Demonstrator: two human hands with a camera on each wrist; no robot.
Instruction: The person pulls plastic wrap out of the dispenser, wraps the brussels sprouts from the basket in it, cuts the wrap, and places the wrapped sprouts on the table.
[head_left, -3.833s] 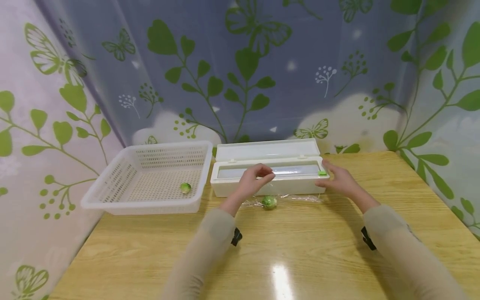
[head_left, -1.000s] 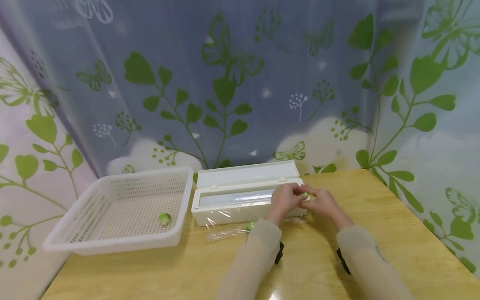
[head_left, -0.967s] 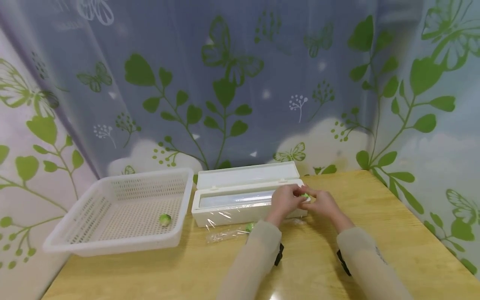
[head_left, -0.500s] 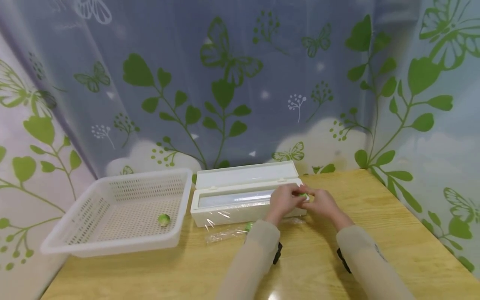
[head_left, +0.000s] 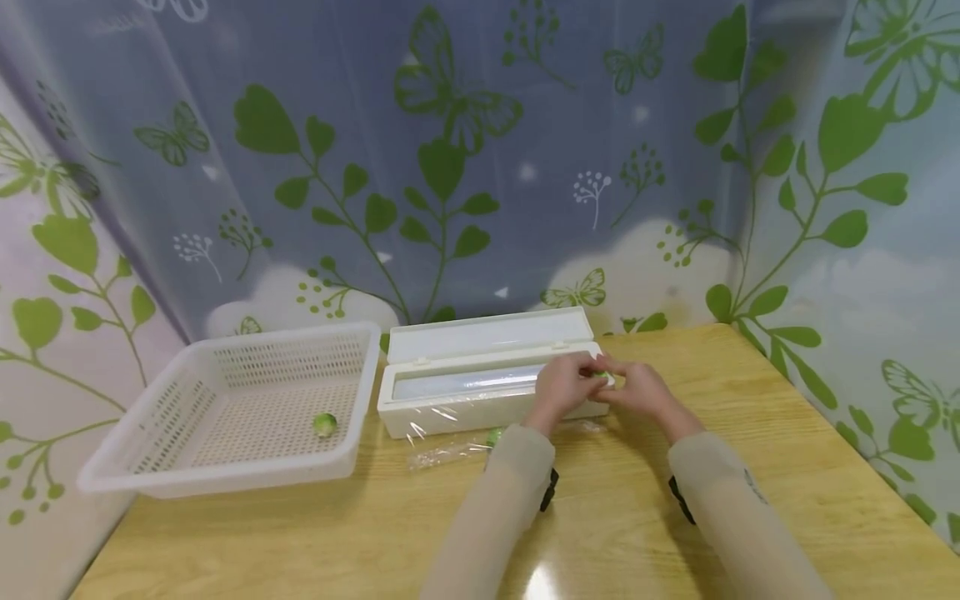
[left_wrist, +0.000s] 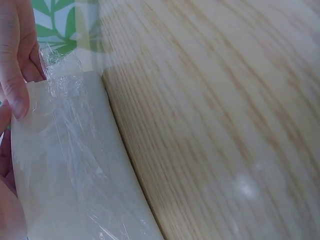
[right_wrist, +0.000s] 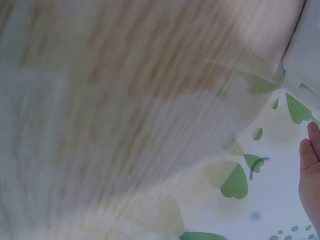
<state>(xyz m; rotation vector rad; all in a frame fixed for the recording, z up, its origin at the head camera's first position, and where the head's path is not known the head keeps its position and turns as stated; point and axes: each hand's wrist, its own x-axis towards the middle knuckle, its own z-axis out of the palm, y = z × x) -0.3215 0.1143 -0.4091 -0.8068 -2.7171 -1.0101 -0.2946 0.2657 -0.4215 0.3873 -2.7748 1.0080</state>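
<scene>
A white cling film dispenser box (head_left: 442,414) lies on the table with its lid raised, the film roll (head_left: 480,379) showing inside. Clear film (left_wrist: 85,165) drapes down its front face. At the box's right end, my left hand (head_left: 558,390) has its fingers curled at the small green slide cutter (head_left: 602,375), which they partly hide. My right hand (head_left: 641,390) grips that same end, its thumb (left_wrist: 17,100) against the front face and fingertips close to the left hand's. A Brussels sprout (head_left: 494,436) lies on loose film (head_left: 450,454) before the box, partly behind my left sleeve.
Left of the box stands a white plastic basket (head_left: 217,479) with one Brussels sprout (head_left: 325,425) in it. The wooden table (head_left: 615,533) ends at a patterned curtain (head_left: 337,250) behind the box and basket.
Since the oldest frame, my left hand has moved from the middle of the box to its right end, and my right hand has closed in beside it. Over the last second both stay there.
</scene>
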